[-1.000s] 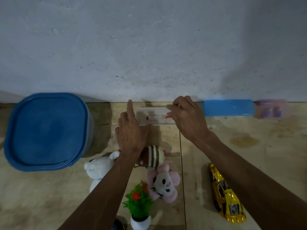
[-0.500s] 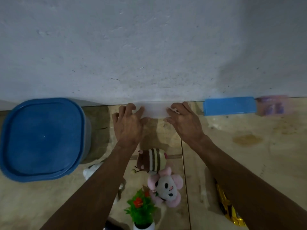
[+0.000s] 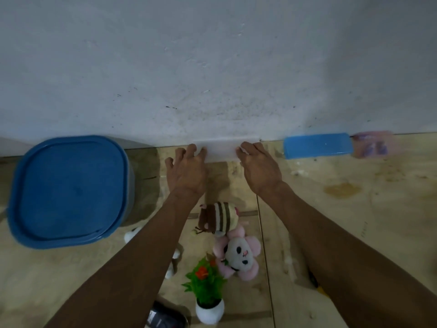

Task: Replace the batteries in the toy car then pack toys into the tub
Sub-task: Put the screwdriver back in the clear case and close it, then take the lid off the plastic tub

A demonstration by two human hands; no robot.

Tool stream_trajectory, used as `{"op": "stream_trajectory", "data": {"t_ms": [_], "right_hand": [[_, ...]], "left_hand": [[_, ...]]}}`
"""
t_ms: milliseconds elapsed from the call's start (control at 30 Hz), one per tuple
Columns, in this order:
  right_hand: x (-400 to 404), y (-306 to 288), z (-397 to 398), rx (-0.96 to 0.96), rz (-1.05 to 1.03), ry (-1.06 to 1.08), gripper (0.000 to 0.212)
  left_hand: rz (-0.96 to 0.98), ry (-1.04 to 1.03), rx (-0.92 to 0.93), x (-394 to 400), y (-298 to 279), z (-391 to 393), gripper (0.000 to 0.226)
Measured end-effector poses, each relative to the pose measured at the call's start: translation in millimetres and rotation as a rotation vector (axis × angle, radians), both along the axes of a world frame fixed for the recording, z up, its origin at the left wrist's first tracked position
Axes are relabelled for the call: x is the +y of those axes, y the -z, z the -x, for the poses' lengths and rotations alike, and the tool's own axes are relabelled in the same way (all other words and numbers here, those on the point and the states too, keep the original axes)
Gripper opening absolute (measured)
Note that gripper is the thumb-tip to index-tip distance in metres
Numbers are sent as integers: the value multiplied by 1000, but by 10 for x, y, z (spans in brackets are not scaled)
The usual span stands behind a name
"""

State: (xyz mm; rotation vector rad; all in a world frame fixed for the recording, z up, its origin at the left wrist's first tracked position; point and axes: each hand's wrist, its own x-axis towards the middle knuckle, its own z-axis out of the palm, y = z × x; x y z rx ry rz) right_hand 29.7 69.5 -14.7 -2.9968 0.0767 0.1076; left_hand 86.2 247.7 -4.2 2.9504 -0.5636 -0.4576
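Your left hand and right hand sit at either end of the pale, translucent box pushed against the wall, fingers spread and touching it, not clamped. Grip both short ends evenly before lifting; smooth plastic may slip. The blue-lidded tub stands well left (lid on); the toy car is almost hidden under your right forearm. Soft plush toys lie between your arms.

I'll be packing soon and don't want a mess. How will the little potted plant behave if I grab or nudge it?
The plant looks top-heavy: bushy green leaves over a small rounded white pot, so a sideways nudge would probably tip it. The leaves look like plastic, so it is likely light. The glossy pot may be slippery; gripping it low seems safest.
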Motion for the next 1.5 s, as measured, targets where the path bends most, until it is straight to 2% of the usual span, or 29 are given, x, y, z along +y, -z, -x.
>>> {"op": "stream_trajectory", "data": {"t_ms": [100, 167, 367, 600, 833, 1033, 1167, 1300, 1400, 1500], "right_hand": [[109, -201, 144, 84, -106, 61, 57], [208, -307, 327, 33, -228, 95, 60], [735, -540, 941, -104, -548, 120, 40], [1558, -764, 1326, -102, -678, 91, 34], [2291, -849, 906, -53, -751, 161, 34], [2883, -743, 212, -78, -747, 371, 40], [3159, -553, -89, -68, -766, 561, 41], [3297, -476, -204, -104, -774, 715, 34], [3329, -429, -269, -133, -832, 810, 29], [3324, -419, -320, -126, -870, 859, 41]], "left_hand": [[83, -32, 78, 135, -157, 228, 67], [191, -83, 49, 270, -256, 445, 58], [450, -222, -134, 939, -549, 1248, 39], [431, -436, -223, 1832, -778, 1696, 34], [358, -606, -158, 2595, -827, 1253, 50], [269, -645, -46, 3087, -668, 392, 65], [311, -652, 58, 3274, -463, -60, 65], [408, -667, 79, 3327, -356, -234, 63], [478, -740, 102, 3319, -345, -274, 81], [491, -767, 124, 3295, -375, -279, 99]]}}
